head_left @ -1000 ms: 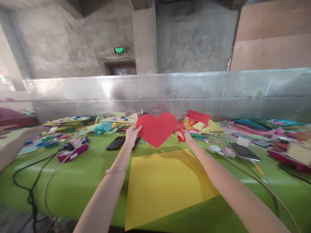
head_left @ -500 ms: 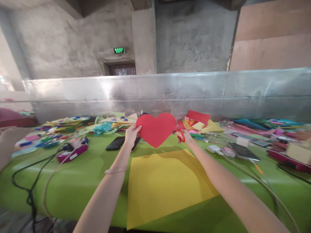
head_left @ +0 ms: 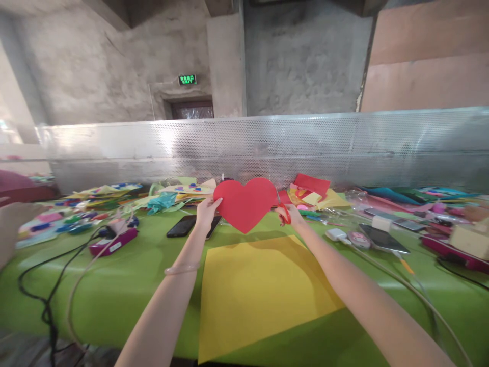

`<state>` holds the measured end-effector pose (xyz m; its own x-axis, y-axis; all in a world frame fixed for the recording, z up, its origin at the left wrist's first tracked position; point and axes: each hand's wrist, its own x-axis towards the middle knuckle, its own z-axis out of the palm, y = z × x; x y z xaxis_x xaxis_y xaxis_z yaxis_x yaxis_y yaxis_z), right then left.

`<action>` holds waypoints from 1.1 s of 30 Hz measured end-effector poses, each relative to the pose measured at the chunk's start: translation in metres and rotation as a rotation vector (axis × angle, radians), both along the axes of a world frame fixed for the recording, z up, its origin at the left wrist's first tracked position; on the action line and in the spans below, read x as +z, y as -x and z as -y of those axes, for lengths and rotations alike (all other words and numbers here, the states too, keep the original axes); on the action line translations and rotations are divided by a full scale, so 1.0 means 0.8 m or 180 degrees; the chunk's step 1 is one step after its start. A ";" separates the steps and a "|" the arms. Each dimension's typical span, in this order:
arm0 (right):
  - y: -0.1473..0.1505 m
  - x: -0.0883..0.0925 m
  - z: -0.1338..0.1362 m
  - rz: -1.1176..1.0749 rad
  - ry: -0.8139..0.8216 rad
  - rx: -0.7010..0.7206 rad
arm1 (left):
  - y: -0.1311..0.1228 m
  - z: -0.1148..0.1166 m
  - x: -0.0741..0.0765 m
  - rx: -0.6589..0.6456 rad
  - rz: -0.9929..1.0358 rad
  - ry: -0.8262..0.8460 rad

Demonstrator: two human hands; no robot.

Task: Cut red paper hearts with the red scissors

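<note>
A red paper heart (head_left: 246, 206) is held up in front of me, its face toward the camera and its point down. My left hand (head_left: 206, 211) pinches its left edge between thumb and fingers. Red-handled scissors (head_left: 285, 213) are in my right hand (head_left: 292, 216), fingers closed round the handles. Their blades point up beside the heart's right edge; I cannot tell whether they touch it. Below the heart a yellow paper sheet (head_left: 260, 295) lies on the green tabletop (head_left: 153, 300).
A black phone (head_left: 181, 226) lies left of my left hand. Coloured paper scraps (head_left: 313, 191) line the table's back. Purple power strips (head_left: 113, 242) with cables stand left and right. A white charger (head_left: 336, 234) and another phone (head_left: 384, 238) are at right. A perforated metal panel (head_left: 267, 142) closes the back.
My hands, the heart and the scissors have hardly moved. At the far left edge, another person's arm has shifted.
</note>
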<state>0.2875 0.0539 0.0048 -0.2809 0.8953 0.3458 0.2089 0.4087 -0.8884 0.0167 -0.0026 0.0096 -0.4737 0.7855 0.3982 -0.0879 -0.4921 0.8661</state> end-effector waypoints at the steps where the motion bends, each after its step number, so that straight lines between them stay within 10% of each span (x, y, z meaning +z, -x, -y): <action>1: 0.000 0.000 0.000 -0.0007 -0.0002 0.0010 | 0.000 0.000 0.000 0.0002 0.0004 -0.0005; 33: 0.001 -0.003 -0.006 -0.0001 0.0184 0.0003 | 0.003 -0.003 -0.003 0.0025 0.0033 -0.0068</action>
